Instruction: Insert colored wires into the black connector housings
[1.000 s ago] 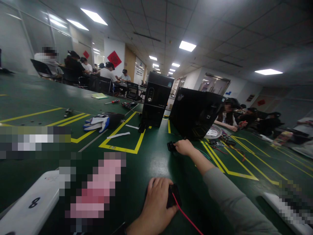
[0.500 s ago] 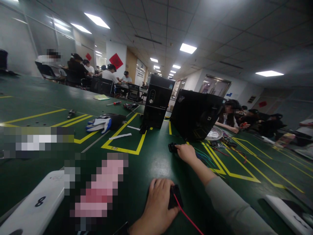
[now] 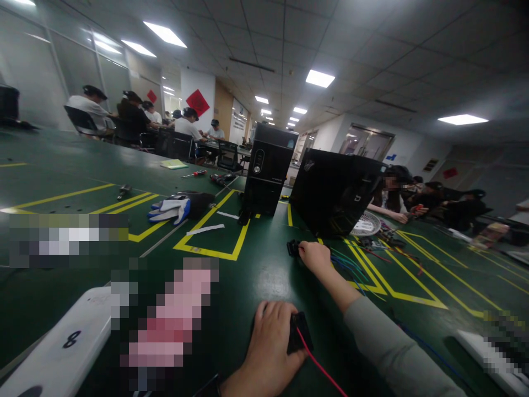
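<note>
My left hand (image 3: 270, 344) lies palm down at the bottom middle, its fingers and thumb closed round a small black box (image 3: 301, 325) on the green table. A red wire (image 3: 311, 355) runs from this box towards the lower edge; the hand hides much of the box. Farther ahead, my right hand (image 3: 315, 257) has its fingers closed on a small black part (image 3: 293, 248) at the tabletop. That part's exact kind cannot be made out. Thin green and blue wires (image 3: 349, 266) lie just right of the right hand.
Two black computer cases (image 3: 268, 171) (image 3: 330, 190) stand ahead. Left are gloves (image 3: 171, 210), paper strips (image 3: 205, 229), a screwdriver (image 3: 194, 173) and a white case marked 8 (image 3: 61, 342). A white basket (image 3: 367, 225) and loose wires lie right. People sit at tables behind.
Both hands keep their holds in nearly the same places. The whole view has shifted slightly, so things appear a little farther right.
</note>
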`<state>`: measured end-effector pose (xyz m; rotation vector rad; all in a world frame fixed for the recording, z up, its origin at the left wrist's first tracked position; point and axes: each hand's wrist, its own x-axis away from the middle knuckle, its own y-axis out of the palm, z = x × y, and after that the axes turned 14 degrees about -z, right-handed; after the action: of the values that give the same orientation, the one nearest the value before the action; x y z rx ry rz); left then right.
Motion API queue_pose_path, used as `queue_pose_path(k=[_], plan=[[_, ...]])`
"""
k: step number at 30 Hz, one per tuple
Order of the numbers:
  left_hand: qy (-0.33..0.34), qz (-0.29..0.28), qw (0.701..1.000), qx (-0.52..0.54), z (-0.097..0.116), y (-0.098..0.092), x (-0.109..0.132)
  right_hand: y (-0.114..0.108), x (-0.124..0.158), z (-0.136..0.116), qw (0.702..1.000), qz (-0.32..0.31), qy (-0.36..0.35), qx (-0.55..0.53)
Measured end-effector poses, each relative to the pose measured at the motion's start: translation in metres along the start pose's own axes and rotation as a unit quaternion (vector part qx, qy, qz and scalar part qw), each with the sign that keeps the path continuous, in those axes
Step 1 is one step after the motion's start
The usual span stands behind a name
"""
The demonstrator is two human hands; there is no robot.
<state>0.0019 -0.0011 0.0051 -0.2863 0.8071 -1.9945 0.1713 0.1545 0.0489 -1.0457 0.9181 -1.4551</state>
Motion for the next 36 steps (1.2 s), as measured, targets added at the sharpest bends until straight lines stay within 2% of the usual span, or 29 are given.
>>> queue_pose_path(k=[10,15,18,21,25,26,28,31,36], plan=[[-0.005,-0.003,1.000,-0.005,0.001,0.000,0.000,-0.001,0.004,-0.012,0.998,0.031,-0.042,0.016],[-0.001,-0.004,1.000,-0.010,0.002,-0.001,0.000,-0.007,0.019,-0.013,0.997,0.071,-0.027,-0.027],[-0.004,-0.007,1.000,-0.015,0.002,-0.001,0.001,-0.009,0.045,-0.009,0.991,0.109,-0.022,-0.069],[-0.003,-0.003,1.000,-0.019,0.002,0.000,0.001,-0.006,0.086,-0.001,0.985,0.119,-0.043,-0.118],[0.004,0.010,1.000,-0.014,0.001,0.002,0.001,0.002,0.149,0.004,0.974,0.076,-0.103,-0.186],[0.008,0.012,1.000,-0.013,0.001,0.002,0.001,0.005,0.163,0.003,0.958,0.040,-0.136,-0.250],[0.013,0.013,1.000,-0.010,0.000,0.003,0.001,0.009,0.185,0.000,0.934,0.001,-0.159,-0.320],[0.013,0.015,1.000,-0.010,0.000,0.004,0.001,0.016,0.203,-0.007,0.928,-0.011,-0.149,-0.342],[0.012,0.019,1.000,-0.010,-0.001,0.004,0.000,0.026,0.206,-0.009,0.929,-0.019,-0.174,-0.326]])
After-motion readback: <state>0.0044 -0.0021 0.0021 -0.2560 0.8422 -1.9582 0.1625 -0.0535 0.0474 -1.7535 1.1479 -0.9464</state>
